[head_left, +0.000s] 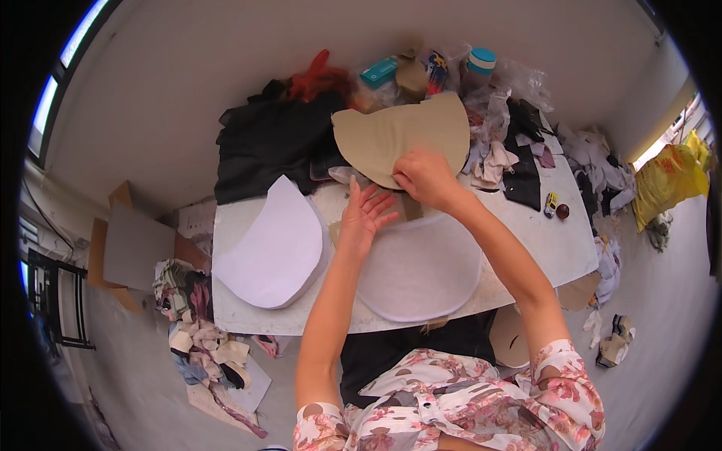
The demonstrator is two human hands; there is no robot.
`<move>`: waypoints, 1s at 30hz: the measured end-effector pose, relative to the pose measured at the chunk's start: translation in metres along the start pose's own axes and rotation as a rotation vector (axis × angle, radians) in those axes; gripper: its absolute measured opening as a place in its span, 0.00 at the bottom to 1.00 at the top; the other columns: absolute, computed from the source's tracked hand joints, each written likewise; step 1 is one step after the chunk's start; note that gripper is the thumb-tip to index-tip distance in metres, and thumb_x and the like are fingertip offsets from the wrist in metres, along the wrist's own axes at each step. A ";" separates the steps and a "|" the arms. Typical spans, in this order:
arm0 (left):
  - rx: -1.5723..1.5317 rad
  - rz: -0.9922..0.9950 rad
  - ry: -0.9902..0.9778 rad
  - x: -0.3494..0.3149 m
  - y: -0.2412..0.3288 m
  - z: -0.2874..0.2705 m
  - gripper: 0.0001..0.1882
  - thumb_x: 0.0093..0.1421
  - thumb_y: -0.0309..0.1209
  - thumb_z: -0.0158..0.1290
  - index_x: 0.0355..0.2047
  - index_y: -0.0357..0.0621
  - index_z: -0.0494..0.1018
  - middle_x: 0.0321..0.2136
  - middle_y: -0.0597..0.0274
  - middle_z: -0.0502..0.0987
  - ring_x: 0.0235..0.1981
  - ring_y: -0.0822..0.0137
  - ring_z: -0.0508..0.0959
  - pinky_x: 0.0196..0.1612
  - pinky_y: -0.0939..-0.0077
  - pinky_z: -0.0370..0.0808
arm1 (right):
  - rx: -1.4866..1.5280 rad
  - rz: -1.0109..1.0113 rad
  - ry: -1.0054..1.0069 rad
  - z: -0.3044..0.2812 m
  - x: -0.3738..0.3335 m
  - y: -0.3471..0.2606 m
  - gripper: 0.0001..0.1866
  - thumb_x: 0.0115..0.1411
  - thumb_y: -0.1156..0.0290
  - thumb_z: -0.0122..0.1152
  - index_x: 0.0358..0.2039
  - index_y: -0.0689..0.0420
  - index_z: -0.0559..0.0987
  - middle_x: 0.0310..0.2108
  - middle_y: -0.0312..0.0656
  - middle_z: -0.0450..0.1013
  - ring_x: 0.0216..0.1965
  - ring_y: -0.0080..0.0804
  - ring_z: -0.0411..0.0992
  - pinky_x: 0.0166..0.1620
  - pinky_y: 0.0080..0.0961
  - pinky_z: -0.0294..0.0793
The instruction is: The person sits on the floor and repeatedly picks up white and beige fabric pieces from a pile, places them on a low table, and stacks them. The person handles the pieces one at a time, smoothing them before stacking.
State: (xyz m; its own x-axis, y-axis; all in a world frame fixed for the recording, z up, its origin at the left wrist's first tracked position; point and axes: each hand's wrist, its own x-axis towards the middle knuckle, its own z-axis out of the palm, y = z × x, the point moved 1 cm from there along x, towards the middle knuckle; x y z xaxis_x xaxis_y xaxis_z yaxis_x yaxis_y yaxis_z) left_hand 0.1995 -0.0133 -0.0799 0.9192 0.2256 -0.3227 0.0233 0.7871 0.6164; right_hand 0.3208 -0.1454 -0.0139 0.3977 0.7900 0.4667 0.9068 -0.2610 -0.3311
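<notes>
Over the white table (553, 246), a curved tan cloth (406, 131) is pinched by the right hand (426, 177), the left hand (364, 219) is spread, fingers apart, and a yellow sack (669, 189) is printed in red.

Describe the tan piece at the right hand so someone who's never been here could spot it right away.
Find the big white table. Toward its far side, near the middle, the person's right hand is at the rounded near edge of a broad tan piece. Its plain tan colour sets it apart from the black cloth to its left and the white pointed piece nearer the person.
</notes>
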 end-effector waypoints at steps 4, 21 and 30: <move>-0.036 0.169 0.123 0.019 0.017 0.004 0.29 0.55 0.42 0.62 0.52 0.41 0.69 0.48 0.58 0.74 0.47 0.65 0.76 0.49 0.73 0.74 | 0.054 -0.025 -0.386 -0.026 -0.026 -0.040 0.05 0.48 0.71 0.61 0.25 0.58 0.78 0.27 0.45 0.75 0.36 0.45 0.73 0.37 0.41 0.71; 0.739 1.008 0.178 -0.078 0.066 0.031 0.13 0.66 0.34 0.50 0.42 0.35 0.77 0.37 0.67 0.79 0.38 0.78 0.74 0.46 0.82 0.69 | 0.447 0.219 -0.084 -0.111 -0.045 0.058 0.11 0.50 0.72 0.66 0.35 0.57 0.78 0.32 0.34 0.75 0.37 0.24 0.71 0.50 0.26 0.65; 0.466 0.852 0.109 -0.095 0.057 0.019 0.14 0.67 0.37 0.49 0.44 0.38 0.74 0.36 0.66 0.78 0.34 0.79 0.76 0.35 0.85 0.73 | 0.919 0.442 0.347 -0.109 -0.095 0.007 0.18 0.65 0.61 0.55 0.46 0.63 0.76 0.36 0.34 0.76 0.36 0.16 0.71 0.42 0.15 0.70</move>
State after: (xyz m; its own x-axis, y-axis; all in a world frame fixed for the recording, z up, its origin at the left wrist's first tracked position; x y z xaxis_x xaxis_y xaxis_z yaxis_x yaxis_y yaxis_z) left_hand 0.1207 -0.0009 -0.0004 0.6594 0.6840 0.3120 -0.4573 0.0355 0.8886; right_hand 0.3046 -0.2827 0.0283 0.8135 0.4893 0.3144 0.2787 0.1465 -0.9491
